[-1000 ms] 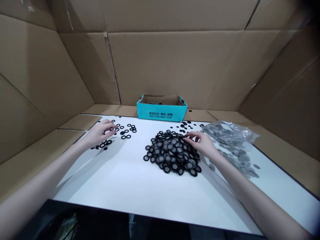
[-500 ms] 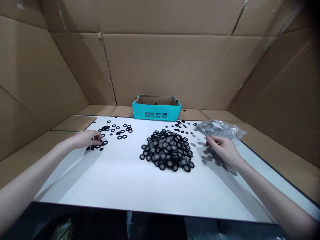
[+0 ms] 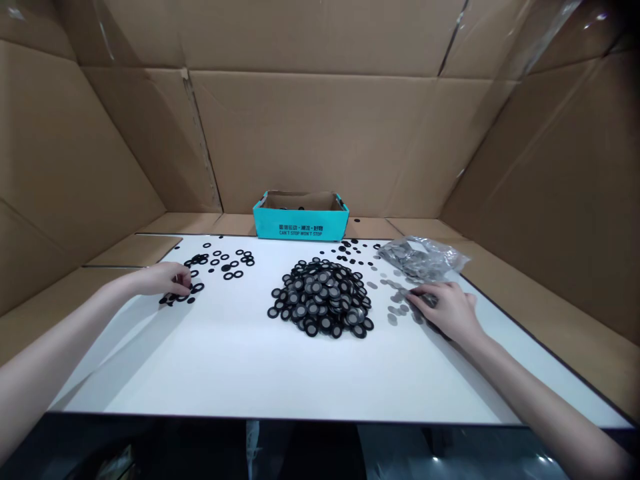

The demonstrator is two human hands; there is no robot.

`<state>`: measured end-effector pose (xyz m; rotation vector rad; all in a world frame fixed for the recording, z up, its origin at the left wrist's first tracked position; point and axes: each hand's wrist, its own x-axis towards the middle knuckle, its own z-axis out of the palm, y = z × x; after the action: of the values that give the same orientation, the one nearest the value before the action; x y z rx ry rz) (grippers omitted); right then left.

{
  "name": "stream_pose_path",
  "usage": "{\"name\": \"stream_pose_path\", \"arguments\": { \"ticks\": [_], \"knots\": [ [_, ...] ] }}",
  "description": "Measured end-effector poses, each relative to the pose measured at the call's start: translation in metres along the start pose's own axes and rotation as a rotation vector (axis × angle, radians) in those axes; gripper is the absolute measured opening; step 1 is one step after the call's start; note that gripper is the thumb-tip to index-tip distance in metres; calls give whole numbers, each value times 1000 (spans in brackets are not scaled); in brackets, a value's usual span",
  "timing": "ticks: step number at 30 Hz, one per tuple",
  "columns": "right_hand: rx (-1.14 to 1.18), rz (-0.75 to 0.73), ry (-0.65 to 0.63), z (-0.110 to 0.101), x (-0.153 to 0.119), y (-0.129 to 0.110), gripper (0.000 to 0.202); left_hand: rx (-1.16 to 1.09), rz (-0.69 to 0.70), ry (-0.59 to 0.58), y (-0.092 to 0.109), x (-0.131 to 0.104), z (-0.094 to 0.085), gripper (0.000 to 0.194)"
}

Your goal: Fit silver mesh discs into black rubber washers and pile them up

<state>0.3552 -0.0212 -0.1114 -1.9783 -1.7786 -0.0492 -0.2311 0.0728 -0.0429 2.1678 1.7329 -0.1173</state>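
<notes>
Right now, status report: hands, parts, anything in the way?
Left hand curled on black rings. Right hand flat on loose grey discs beside their bag. Assembled pile between hands, untouched. Nothing in the way.

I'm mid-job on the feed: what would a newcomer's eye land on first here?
First the heap of black rings with grey centres in the middle of the white table, with the teal box behind it. Next the left hand on the loose black rings, and the right hand on grey discs by the plastic bag.
</notes>
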Motion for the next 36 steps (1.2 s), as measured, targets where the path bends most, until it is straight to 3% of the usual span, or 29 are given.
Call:
{"name": "stream_pose_path", "arguments": {
  "ticks": [9, 15, 18, 23, 30, 33, 36],
  "knots": [
    [161, 140, 63, -10, 5, -10, 28, -64, 37, 55, 12, -2, -6, 39],
    [257, 214, 98, -21, 7, -17, 22, -136, 27, 256, 20, -1, -5, 37],
    [299, 225, 110, -24, 9, -20, 23, -203, 88, 283, 31, 1, -2, 45],
    [416, 138, 96, -25, 11, -42, 32, -314, 195, 266, 72, 1, 2, 46],
    [693, -198, 46, -27, -7, -127, 20, -654, 452, 107, 154, -16, 8, 25],
    [841, -296, -41, -27, -15, -160, 12, -721, 552, 80, 179, -23, 13, 21],
    [930, -345, -48, -26, -18, -180, 6, -742, 644, 107, 197, -27, 19, 17]
  ]
}}
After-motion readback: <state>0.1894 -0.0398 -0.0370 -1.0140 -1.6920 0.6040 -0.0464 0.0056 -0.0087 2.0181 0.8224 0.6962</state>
